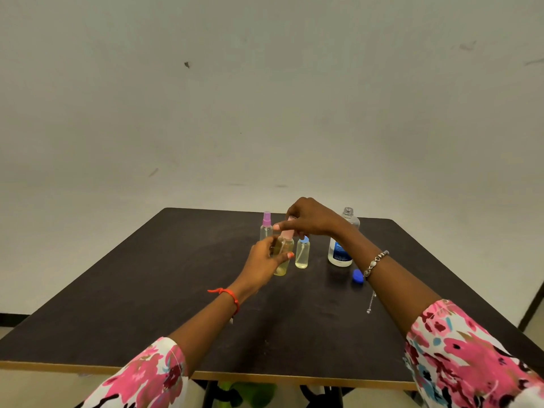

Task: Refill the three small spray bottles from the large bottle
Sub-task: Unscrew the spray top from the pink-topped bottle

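Observation:
Three small spray bottles stand near the middle of the dark table (pixel 147 304). My left hand (pixel 263 259) grips the body of the pink-topped bottle (pixel 283 254), which holds yellowish liquid. My right hand (pixel 309 217) pinches that bottle's pink spray top from above. Just right of it stands the blue-topped bottle (pixel 302 253), also with yellowish liquid. Behind and to the left is the purple-topped bottle (pixel 266 226). The large clear bottle (pixel 341 248) with a blue label stands uncapped to the right, partly hidden by my right wrist. Its blue cap (pixel 358 276) lies on the table in front of it.
The table ends at a pale wall behind the bottles. Its near edge has a light wooden rim (pixel 265 375). A thin chain (pixel 371 301) hangs from my right wrist's bracelet. Something green sits under the table at the bottom.

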The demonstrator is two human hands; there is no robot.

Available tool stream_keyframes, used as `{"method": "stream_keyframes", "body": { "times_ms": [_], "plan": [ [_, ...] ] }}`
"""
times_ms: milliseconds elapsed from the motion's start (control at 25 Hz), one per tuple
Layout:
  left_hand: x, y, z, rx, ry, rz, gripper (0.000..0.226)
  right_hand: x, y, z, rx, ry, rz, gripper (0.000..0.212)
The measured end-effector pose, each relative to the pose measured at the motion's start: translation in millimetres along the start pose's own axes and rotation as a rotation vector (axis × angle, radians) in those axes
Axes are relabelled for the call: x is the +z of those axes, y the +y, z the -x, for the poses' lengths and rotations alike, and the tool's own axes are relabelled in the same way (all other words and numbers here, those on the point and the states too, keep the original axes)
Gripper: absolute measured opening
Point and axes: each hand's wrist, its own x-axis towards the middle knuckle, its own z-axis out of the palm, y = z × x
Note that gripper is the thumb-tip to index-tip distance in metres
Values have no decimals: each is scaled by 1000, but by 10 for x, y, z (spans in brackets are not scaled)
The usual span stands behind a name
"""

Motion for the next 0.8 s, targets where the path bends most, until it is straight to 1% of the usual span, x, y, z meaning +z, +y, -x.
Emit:
{"method": "stream_keyframes", "body": {
  "times_ms": [80, 160, 240, 280, 360, 440, 480, 560, 640, 720, 800],
  "plan": [
    [-16, -11, -5, -3, 8, -10, 43, -12, 6, 5, -6, -31, -18, 27],
    [-36, -44, -8, -4, 11, -15, 43, -40, 6, 20, -74, -46, -14, 19],
    [-66, -96, -11, -17, 15, -12, 43, -70, -7, 31, -113, -23, -23, 24],
    [-87, -126, -15, -31, 22, -9, 43, -87, -7, 36, -109, 14, -55, 26],
    [-138, -187, -28, -74, 64, 21, 42, -99, 39, 47, -66, 149, -154, 27],
    [-210, -240, -40, -125, 162, 51, 39, -44, 137, 80, 10, 285, -335, 25],
    [-249, -267, -44, -146, 233, 54, 37, 25, 204, 97, 53, 326, -427, 23],
    [-312, -304, -50, -174, 368, 45, 36, 253, 335, 124, 136, 315, -483, 20],
    [-334, -289, -49, -174, 445, 33, 37, 557, 437, 130, 194, 236, -429, 23],
    [-325, -246, -44, -160, 470, 36, 37, 858, 483, 132, 203, 210, -400, 27],
    [-306, -206, -43, -144, 467, 47, 36, 1101, 496, 148, 208, 240, -414, 27]
  ]
}}
